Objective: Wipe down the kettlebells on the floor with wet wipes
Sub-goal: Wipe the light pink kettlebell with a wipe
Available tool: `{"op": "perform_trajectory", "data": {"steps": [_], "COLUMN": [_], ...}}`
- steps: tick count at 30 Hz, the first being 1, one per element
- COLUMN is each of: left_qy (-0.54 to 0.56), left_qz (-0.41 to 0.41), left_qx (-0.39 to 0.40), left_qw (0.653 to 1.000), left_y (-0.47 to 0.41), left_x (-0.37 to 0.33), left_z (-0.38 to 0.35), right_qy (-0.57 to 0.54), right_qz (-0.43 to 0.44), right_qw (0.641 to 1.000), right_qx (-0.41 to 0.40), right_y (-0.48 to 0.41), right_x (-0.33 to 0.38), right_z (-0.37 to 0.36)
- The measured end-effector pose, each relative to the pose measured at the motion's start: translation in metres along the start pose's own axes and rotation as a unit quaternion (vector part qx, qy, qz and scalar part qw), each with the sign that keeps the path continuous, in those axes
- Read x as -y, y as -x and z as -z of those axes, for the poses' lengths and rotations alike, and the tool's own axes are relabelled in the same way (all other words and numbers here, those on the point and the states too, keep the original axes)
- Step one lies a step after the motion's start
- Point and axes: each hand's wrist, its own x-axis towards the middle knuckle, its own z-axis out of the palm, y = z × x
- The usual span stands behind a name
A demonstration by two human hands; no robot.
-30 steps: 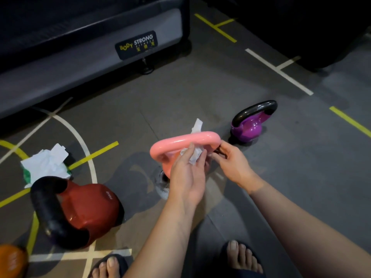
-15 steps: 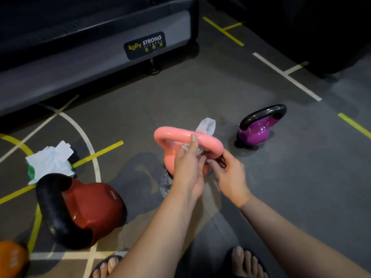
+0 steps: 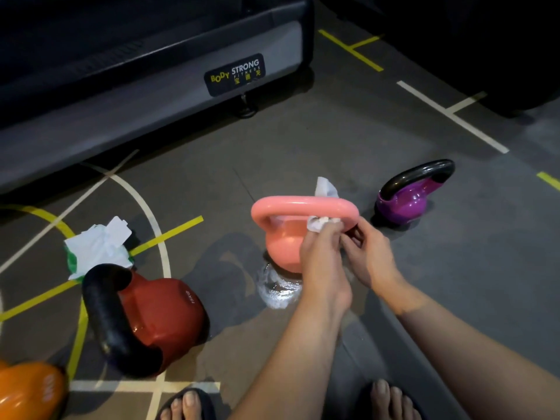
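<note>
way beyond the fingers, treadmill base across the top. well left of the fingers and nearer the feet, red bell tipped on its side, black handle to its left, a wet gleam low on the body, so likely wiped already. further left again, orange bell, cut off by the edge, no telling its state. right under the fingers, pink bell, standing upright on the floor, handle on top, long bar running left to right. right of the fingers and a little beyond, purple bell, upright, looks untouched, only a guess. well left, wipe pack, open, sheets spilling out. left hand up at the bar near its right end, fingers curled tight on the wipe. right hand just beside, fingers curled at the bar's right bend; gripping or only touching, cannot tell. wipe looped round the bar, one tail poking up behind, rest bunched under the fingertips. roughly midway by the look: pink handle in progress, pink body and probably purple left.
</note>
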Motion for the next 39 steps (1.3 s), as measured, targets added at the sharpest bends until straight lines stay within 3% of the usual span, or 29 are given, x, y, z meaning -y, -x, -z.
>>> {"op": "perform_trajectory", "data": {"steps": [6,10,18,21,26,30,34,39], "left_qy": [0.031,0.088,-0.023,0.038,0.139,0.073,-0.040,0.091], "left_qz": [0.040,-0.038,0.001,0.014,-0.034,-0.064,-0.014,-0.010], "left_qx": [-0.024,-0.043,-0.029,-0.032,-0.078,-0.039,-0.048,-0.040], "left_qw": [0.998,0.995,0.999,0.999,0.987,0.995,0.998,0.995], "left_y": [-0.016,-0.028,-0.017,-0.019,-0.025,-0.024,-0.014,-0.027], "left_x": [-0.010,-0.020,0.008,-0.005,-0.033,-0.020,0.011,-0.022], "left_z": [0.015,0.030,0.007,0.016,0.041,0.031,0.007,0.028], "right_qy": [0.048,0.078,0.076,0.081,0.087,0.095,0.072,0.083], "right_qz": [0.019,0.024,0.026,0.025,0.021,0.024,0.015,0.017], "right_qw": [0.999,0.997,0.997,0.996,0.996,0.995,0.997,0.996], "right_qx": [0.010,0.009,0.012,0.016,0.010,0.006,0.019,0.020], "right_y": [-0.003,-0.005,-0.006,-0.007,-0.008,-0.007,-0.008,-0.010], "right_x": [-0.004,-0.003,-0.011,-0.007,-0.004,-0.007,-0.010,-0.007], "right_z": [0.006,0.008,0.009,0.009,0.009,0.008,0.008,0.009]}}
